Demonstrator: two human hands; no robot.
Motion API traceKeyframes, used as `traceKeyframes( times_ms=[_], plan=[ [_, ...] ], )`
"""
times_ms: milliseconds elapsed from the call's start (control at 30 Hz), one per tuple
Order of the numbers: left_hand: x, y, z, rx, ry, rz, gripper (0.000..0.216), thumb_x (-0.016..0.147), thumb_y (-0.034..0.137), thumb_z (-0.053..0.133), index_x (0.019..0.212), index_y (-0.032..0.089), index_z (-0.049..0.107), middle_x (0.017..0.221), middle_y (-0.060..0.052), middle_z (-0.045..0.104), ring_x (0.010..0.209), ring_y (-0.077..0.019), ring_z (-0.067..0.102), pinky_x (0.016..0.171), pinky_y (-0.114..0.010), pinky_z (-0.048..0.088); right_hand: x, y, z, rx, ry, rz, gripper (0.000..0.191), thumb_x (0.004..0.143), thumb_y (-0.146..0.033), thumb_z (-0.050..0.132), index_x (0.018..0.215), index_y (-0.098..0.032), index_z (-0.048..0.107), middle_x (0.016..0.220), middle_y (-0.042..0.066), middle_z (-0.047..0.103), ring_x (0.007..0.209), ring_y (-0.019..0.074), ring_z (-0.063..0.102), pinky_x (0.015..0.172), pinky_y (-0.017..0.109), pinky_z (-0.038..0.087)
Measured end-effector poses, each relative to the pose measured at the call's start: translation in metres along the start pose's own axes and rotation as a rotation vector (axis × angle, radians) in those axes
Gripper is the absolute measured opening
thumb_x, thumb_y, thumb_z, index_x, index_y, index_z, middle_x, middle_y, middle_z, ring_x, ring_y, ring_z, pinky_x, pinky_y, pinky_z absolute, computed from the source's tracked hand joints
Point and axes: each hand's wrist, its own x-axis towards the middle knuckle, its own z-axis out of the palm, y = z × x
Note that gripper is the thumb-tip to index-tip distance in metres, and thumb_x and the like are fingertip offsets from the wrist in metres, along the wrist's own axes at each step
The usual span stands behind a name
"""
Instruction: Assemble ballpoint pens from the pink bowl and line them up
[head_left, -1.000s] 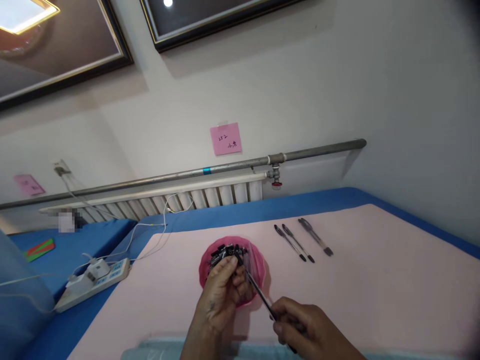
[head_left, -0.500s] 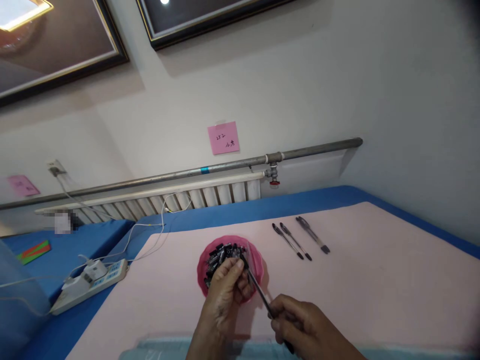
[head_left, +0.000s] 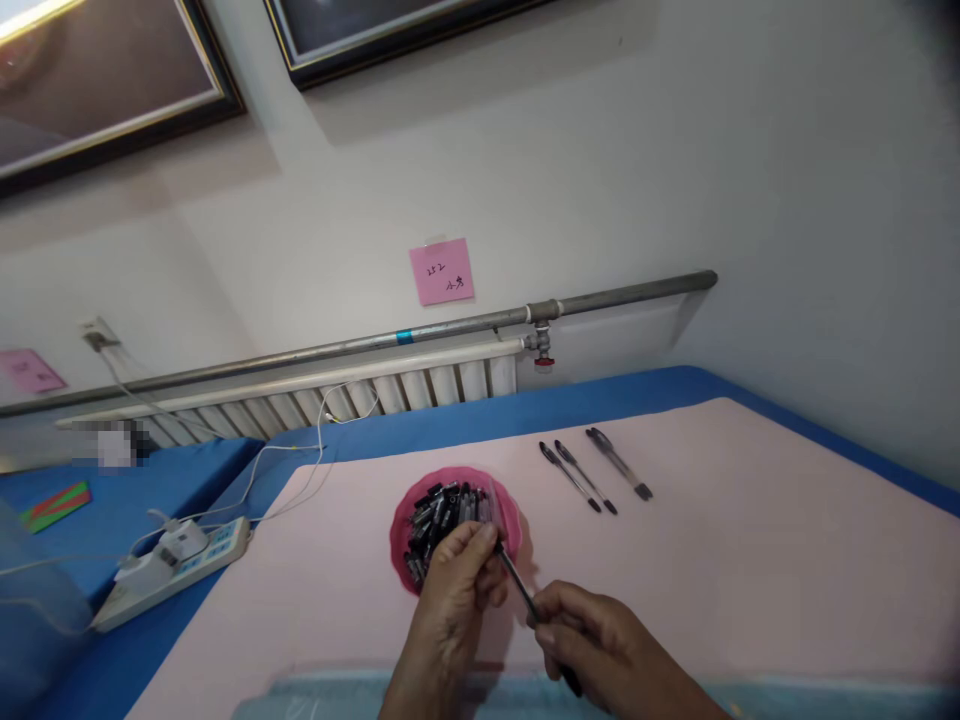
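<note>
In the head view, the left hand point(head_left: 463, 575) is pinching a pen point(head_left: 516, 577)'s far end, the right hand point(head_left: 589, 635) gripping its near end, beside the pink bowl point(head_left: 454, 474); they're sitting closer together than a second ago, baring more black pieces point(head_left: 433, 522).

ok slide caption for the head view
Left hand and right hand hold a pen near a pink bowl.
</note>
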Motion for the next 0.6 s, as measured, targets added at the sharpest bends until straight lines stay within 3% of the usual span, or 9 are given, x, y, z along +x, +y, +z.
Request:
traceKeyframes(
  times_ms=[300, 400, 500, 600],
  plan=[
    [-0.004, -0.010, 0.006, 0.061, 0.000, -0.011, 0.032, 0.065, 0.038, 0.072, 0.061, 0.016, 0.049, 0.042, 0.011, 0.032, 0.035, -0.0016, 0.023, 0.037, -0.017, 0.020, -0.001, -0.002, 0.000, 0.020, 0.019, -0.022, 0.008, 0.081, -0.023, 0.046, 0.079, -0.019, 0.052, 0.060, -0.006, 0.053, 0.045, 0.0067, 0.039, 0.050, 0.020, 0.033],
    [-0.004, -0.007, 0.005, -0.046, 0.021, -0.054, 0.031, 0.067, 0.040, 0.071, 0.064, 0.014, 0.053, 0.047, 0.007, 0.044, 0.038, -0.0026, 0.033, 0.038, -0.017, 0.026, -0.002, -0.003, -0.003, 0.007, 0.053, -0.005, 0.012, 0.083, -0.029, 0.046, 0.077, -0.020, 0.052, 0.059, -0.006, 0.051, 0.045, 0.0068, 0.038, 0.049, 0.020, 0.032],
    [-0.002, 0.004, 0.000, -0.216, 0.102, -0.093, 0.025, 0.072, 0.035, 0.067, 0.077, 0.011, 0.061, 0.065, -0.003, 0.061, 0.052, -0.0076, 0.053, 0.051, -0.020, 0.043, -0.007, -0.001, -0.005, -0.020, 0.058, 0.015, 0.020, 0.081, -0.037, 0.047, 0.074, -0.020, 0.053, 0.055, -0.006, 0.047, 0.048, 0.0089, 0.040, 0.050, 0.021, 0.033],
    [-0.002, 0.014, -0.008, -0.293, 0.155, -0.075, 0.018, 0.075, 0.021, 0.063, 0.088, 0.009, 0.063, 0.083, -0.012, 0.068, 0.073, -0.0159, 0.064, 0.070, -0.028, 0.051, -0.014, 0.001, -0.004, -0.027, 0.018, 0.031, 0.023, 0.079, -0.042, 0.048, 0.074, -0.020, 0.052, 0.053, -0.005, 0.045, 0.052, 0.0112, 0.042, 0.052, 0.023, 0.033]
  ],
)
